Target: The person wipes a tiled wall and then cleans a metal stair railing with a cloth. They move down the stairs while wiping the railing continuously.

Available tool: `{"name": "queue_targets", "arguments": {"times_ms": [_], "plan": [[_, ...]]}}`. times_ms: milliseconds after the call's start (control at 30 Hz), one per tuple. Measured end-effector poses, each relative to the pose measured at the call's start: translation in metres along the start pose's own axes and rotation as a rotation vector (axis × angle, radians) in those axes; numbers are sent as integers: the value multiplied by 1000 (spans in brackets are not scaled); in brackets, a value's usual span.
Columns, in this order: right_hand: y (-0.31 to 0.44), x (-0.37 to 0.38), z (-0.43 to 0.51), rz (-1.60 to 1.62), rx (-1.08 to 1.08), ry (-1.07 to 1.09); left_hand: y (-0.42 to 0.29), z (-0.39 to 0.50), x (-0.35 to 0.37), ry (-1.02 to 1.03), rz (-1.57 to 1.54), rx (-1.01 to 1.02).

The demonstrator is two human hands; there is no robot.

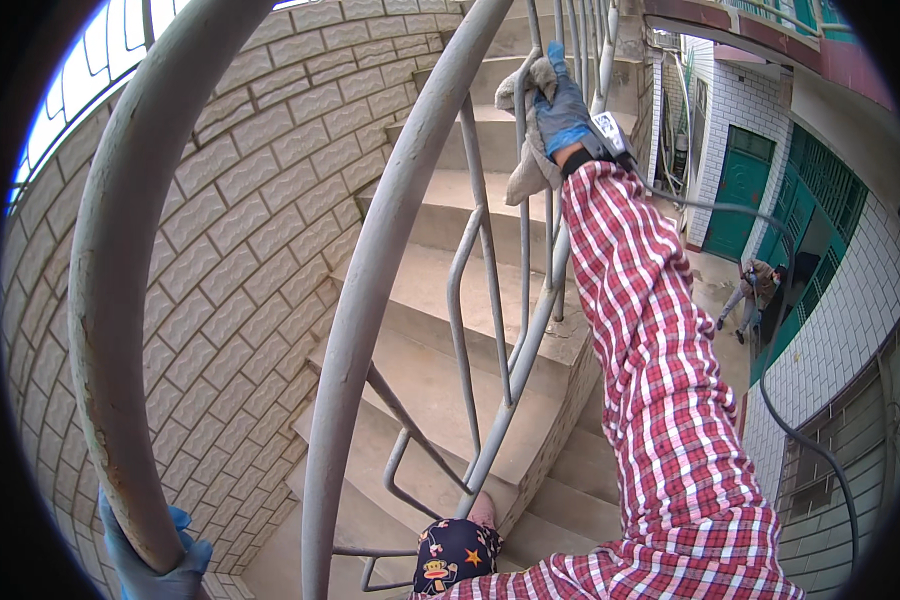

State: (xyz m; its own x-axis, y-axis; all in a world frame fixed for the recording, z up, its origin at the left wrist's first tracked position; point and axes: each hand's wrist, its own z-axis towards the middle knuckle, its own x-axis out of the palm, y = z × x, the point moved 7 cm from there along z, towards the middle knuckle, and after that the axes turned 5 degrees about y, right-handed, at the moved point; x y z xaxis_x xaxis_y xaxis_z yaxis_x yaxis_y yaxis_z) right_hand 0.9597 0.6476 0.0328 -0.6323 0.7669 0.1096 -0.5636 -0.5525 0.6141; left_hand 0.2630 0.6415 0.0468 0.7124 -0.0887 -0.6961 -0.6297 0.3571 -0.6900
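My right hand [562,112], in a blue glove, presses a greyish cloth [529,176] around a thin grey metal baluster [524,262] of the stair railing. The cloth hangs down on both sides of that bar, and part of it is hidden behind the glove. Low at the left, my left hand [154,566], gloved in blue too, wraps around a thick grey handrail [109,300] with chipped paint. A second curved grey rail [375,262] runs between my two hands. On my right wrist sits a black strap with a small device [609,133], trailing a cable.
Concrete steps [435,330] curve up behind the railing beside a tiled wall [247,225]. My foot [483,510] is on a step. The dark cable [784,300] loops down at the right. Below, another person [754,292] bends near green doors [739,195].
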Motion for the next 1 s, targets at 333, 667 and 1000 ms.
{"name": "queue_targets", "arguments": {"times_ms": [333, 667, 1000], "plan": [[-90, -18, -221, 518, 616, -149, 7, 17, 3, 88, -43, 210], [102, 16, -2, -721, -339, -111, 3, 18, 5, 110, -64, 214], [-11, 62, -147, 380, 275, -52, 2, 26, 1, 46, -114, 216]]}}
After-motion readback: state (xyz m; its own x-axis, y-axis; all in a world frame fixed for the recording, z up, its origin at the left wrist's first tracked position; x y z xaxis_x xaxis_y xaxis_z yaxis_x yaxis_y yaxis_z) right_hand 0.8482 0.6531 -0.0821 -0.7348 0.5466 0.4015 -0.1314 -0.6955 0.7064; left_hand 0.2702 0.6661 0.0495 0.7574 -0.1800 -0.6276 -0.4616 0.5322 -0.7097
